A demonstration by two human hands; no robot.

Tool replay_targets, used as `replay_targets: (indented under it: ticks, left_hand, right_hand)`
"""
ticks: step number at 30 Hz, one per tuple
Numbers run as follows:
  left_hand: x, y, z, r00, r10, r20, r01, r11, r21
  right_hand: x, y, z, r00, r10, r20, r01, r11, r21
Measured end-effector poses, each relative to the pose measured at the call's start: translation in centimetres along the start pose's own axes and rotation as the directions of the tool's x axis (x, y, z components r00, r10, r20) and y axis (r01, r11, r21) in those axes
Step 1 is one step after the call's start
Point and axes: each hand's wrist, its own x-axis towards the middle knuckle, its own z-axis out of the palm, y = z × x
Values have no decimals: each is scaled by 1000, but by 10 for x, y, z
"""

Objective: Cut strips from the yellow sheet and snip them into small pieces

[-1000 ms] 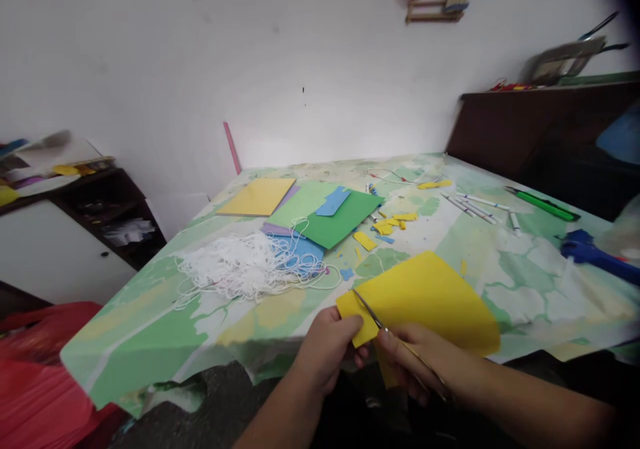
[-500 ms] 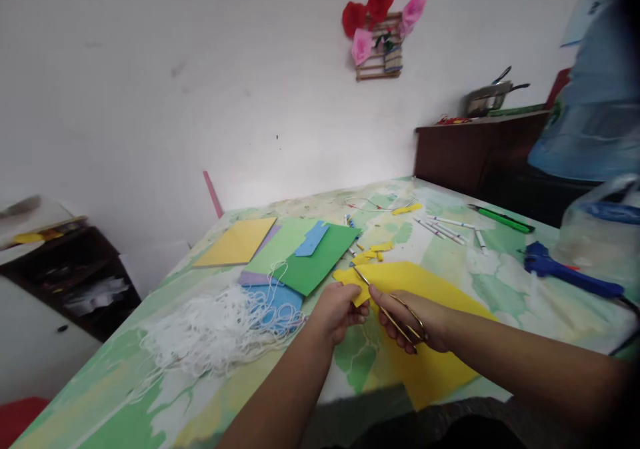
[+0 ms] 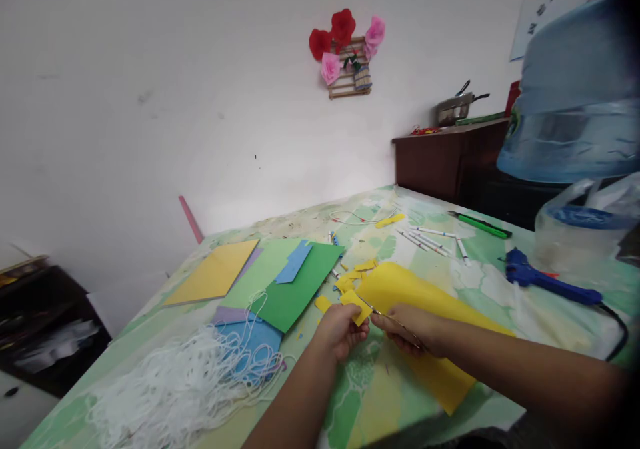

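Between the fingers of my left hand (image 3: 341, 329) is a small yellow paper piece (image 3: 356, 307). My right hand (image 3: 407, 329) is wrapped round a pair of gold-handled scissors (image 3: 415, 337), whose blades touch the right edge of that piece. Under and beyond my right hand lies a large yellow sheet (image 3: 425, 289), its far edge bulging up a little. Several yellow scraps (image 3: 350, 279) are scattered on the table just past my left hand.
To the left lie tangled white string (image 3: 170, 385), green sheets (image 3: 300, 289), a blue cut piece (image 3: 294, 262) and a yellow-orange sheet (image 3: 213, 272). At right are white marker pens (image 3: 430, 239), a green utility knife (image 3: 480, 224), a blue glue gun (image 3: 545, 279) and a plastic tub (image 3: 570, 235).
The view has swung right. The scissors' handles, spread before, now look closer together, and the blades sit lower along the small yellow piece. Another yellow scrap shows beside my left hand.
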Motion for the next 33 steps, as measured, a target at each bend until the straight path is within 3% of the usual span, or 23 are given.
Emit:
replay_targets:
  ticks: [4,7,10,14,18,21,26,29,33]
  left_hand:
    - [-15,-7,-10,998,52,-18,-52,998,24]
    - [-31,-12,-18,993,121,-13,-120,991,57]
    - [-47,-17,-24,985,174,-10,-172,981,94]
    - [-62,-19,-35,971,235,-31,-227,958,174]
    - [-71,-17,-50,968,250,-28,-235,939,250]
    - [-74,-14,-61,967,252,-27,-238,941,241]
    - [-66,-14,-62,948,307,-83,-302,951,66]
    - [-51,-16,-54,910,379,-168,-400,910,-113]
    - [-29,-15,-51,841,436,-320,-507,842,-186]
  right_hand:
    - [-9,6,0,1000,-10,3,10,1000,-12]
    - [-18,5,7,987,-162,0,161,981,105]
    - [-21,-2,26,929,-362,-78,370,908,198]
    - [-11,-15,60,848,-456,-272,520,817,251]
    - [1,-26,81,829,-511,-229,559,735,383]
    - [8,-31,86,845,-490,-216,527,691,495]
    - [18,-40,91,889,-369,-270,439,518,735]
    - [27,-50,96,892,-310,-330,445,467,764]
    - [36,-62,104,898,-238,-369,439,448,779]
